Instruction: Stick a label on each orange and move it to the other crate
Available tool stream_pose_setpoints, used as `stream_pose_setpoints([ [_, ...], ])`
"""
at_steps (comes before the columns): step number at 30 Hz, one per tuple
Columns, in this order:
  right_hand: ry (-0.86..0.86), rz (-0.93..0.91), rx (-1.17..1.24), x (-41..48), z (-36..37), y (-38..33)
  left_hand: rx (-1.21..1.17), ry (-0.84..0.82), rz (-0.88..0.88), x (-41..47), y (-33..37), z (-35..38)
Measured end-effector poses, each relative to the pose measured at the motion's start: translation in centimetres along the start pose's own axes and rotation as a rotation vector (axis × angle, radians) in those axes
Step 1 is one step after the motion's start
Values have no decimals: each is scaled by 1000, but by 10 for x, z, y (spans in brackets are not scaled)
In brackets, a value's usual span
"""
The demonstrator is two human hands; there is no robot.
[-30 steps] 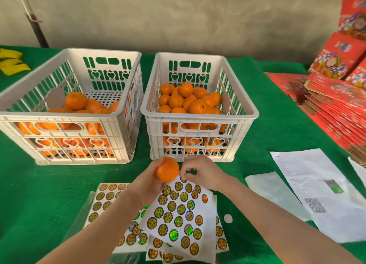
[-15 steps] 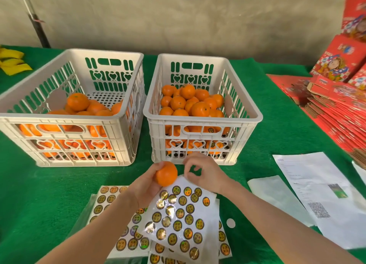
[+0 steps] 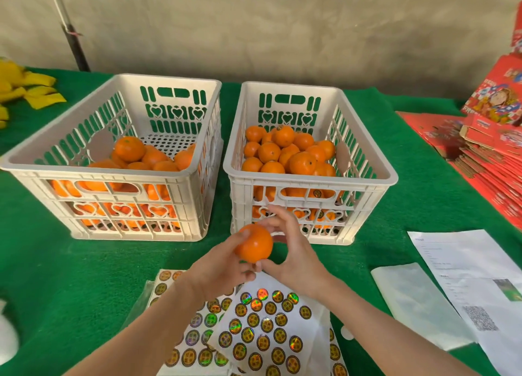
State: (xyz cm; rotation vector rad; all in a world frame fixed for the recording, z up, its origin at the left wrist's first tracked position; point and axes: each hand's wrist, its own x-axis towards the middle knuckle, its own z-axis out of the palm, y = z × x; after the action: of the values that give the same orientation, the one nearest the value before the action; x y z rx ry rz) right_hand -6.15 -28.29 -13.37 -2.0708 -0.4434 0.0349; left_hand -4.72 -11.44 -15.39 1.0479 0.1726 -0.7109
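Just above the sticker sheets (image 3: 262,336) at the bench's (image 3: 70,277) near edge: orange (image 3: 254,247), gripped by left hand (image 3: 219,269). Right hand (image 3: 293,258) touching its far side, fingers loosely spread, label not visible. Behind: left crate (image 3: 113,175), right crate (image 3: 310,178), both holding oranges.

Two crates stand side by side on the worktop (image 3: 70,277): left crate (image 3: 113,166) and right crate (image 3: 310,175), near each other but apart. Each holds oranges; the right crate holds more. In front of the crates, both hands meet around one orange (image 3: 254,243): left hand (image 3: 223,265) on its left, right hand (image 3: 291,251) on its right. Below the hands lie overlapping label sheets (image 3: 262,330). Right of the sheets lie papers (image 3: 463,291). Boxes (image 3: 485,155) are stacked at the far right. A wall (image 3: 254,22) stands behind the worktop.
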Motion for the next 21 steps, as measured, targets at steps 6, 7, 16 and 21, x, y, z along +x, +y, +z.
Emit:
stream_pose_setpoints([
  [6,73,43,318,8,-12,-21,-110,-78,143,-6,16,2],
  [7,158,99,426,10,-13,-24,-119,-79,177,-7,18,1],
  [16,238,296,693,13,8,-44,-351,-146,206,-12,29,3],
  [21,241,277,603,15,10,-52,-380,-101,173,-14,34,7],
])
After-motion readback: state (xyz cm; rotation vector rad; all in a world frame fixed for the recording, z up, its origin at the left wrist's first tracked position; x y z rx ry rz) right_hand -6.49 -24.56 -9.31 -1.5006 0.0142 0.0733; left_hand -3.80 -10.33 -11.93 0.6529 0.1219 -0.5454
